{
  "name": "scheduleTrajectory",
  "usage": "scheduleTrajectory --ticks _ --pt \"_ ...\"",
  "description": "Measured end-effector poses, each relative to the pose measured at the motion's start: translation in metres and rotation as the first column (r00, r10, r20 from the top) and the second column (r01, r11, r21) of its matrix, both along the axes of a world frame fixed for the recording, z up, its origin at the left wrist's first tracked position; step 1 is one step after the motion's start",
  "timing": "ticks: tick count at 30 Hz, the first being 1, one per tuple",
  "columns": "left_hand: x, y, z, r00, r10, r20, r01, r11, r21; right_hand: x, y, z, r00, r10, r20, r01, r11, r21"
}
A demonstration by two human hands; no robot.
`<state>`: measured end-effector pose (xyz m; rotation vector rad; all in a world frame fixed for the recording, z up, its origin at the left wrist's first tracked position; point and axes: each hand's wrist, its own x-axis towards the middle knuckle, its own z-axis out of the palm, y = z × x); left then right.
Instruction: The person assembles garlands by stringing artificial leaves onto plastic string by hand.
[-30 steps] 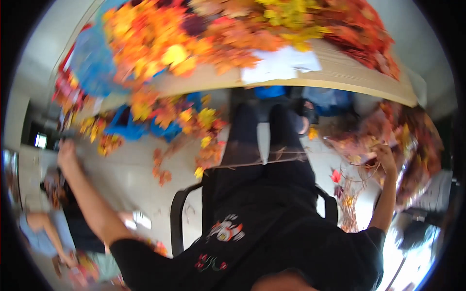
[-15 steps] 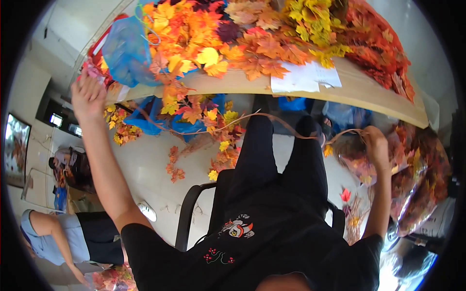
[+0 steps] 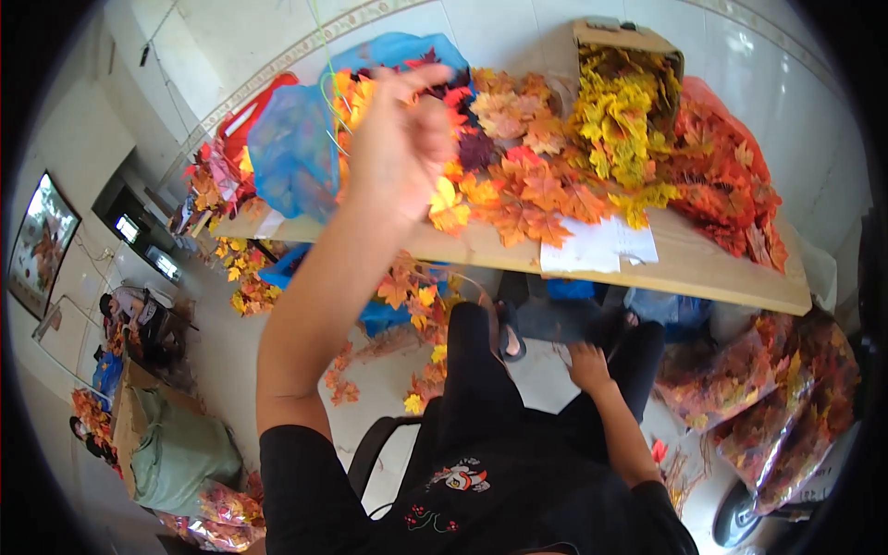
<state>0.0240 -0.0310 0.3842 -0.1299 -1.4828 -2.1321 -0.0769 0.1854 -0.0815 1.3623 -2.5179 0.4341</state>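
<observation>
My left hand (image 3: 404,139) is raised over the table among artificial maple leaves, slightly blurred. Its forefinger points out to the right and the other fingers are loosely bent; I see nothing in it. Beneath and around it are orange and yellow maple leaves (image 3: 449,208) and dark red ones (image 3: 476,150). My right hand (image 3: 589,367) is low, by my right knee, with its fingers bent down. Whatever it may hold is hidden. A thin brown stem (image 3: 476,283) hangs below the table edge, beside a leafy garland (image 3: 407,282).
On the table (image 3: 481,248) are a blue bag (image 3: 287,153), white paper (image 3: 597,245), a cardboard box (image 3: 629,37) of yellow leaves and a red net bag (image 3: 731,176). Clear sacks (image 3: 726,375) of leaves stand at right. Another person (image 3: 134,310) sits far left.
My left hand has swung right from the table's far left end to above the leaves. The right hand has come left and inward to my knee. The view has shifted; the person standing nearby is gone.
</observation>
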Motion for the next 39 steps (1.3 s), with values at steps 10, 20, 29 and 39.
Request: scheduleTrajectory --ticks 10,20,29,39 --pt "-0.053 0.047 -0.075 0.933 -0.357 0.049 0.339 0.915 0.217 -0.007 0.022 0.227 0.857 0.183 0.482 0.118 0.841 -0.529" --pt "-0.057 0.073 -0.144 0.933 -0.354 0.06 0.33 0.911 0.247 0.047 -0.018 0.278 0.702 0.367 0.61 0.29 0.635 -0.716" --pt "-0.035 0.041 -0.177 0.977 0.037 0.208 -0.008 0.99 -0.139 0.033 -0.058 0.255 0.806 0.435 0.402 0.146 0.512 -0.847" --pt "-0.075 0.025 -0.208 0.97 0.008 0.244 -0.083 0.95 0.301 -0.022 -0.085 0.244 0.201 0.748 0.632 0.433 0.511 -0.742"
